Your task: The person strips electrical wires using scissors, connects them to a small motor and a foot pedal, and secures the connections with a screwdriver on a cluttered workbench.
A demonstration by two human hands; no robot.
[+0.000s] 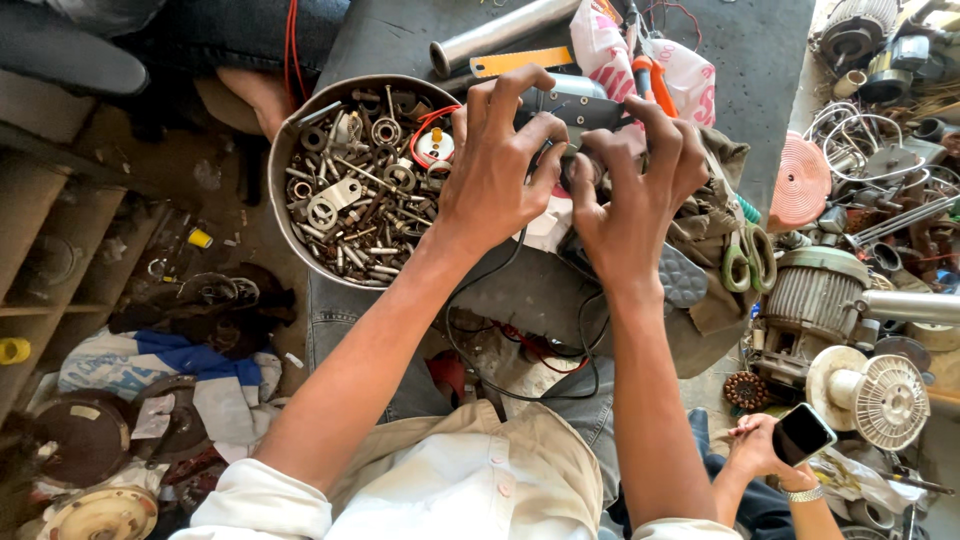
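Nearest the camera, the person's pale button shirt (470,480) fills the bottom edge, with both bare forearms reaching up and away from it. At the lower right another person's hand (765,450) holds a dark rectangular phone (802,433), well apart from the work.

Further out, thin black cables (520,340) loop over the grey table surface (520,290) just below the wrists. The left hand (495,175) and the right hand (635,190) meet over a dark grey handheld power tool body (570,108), which lies between and partly under them. The left hand's fingers are curled over the tool's near end, gripping it; the right hand's fingers are bent close on a small part at the tool's lower side, though what exactly they pinch is hidden.

Just left of the left hand sits a round metal bowl (290,130) heaped with steel bolts, nuts and washers (350,200). To the right of the right hand lie green-handled scissors (748,255) on a crumpled drab cloth (710,215). Beyond the hands, a shiny metal tube (500,35) and a yellow flat ruler strip (520,62) rest on the table.
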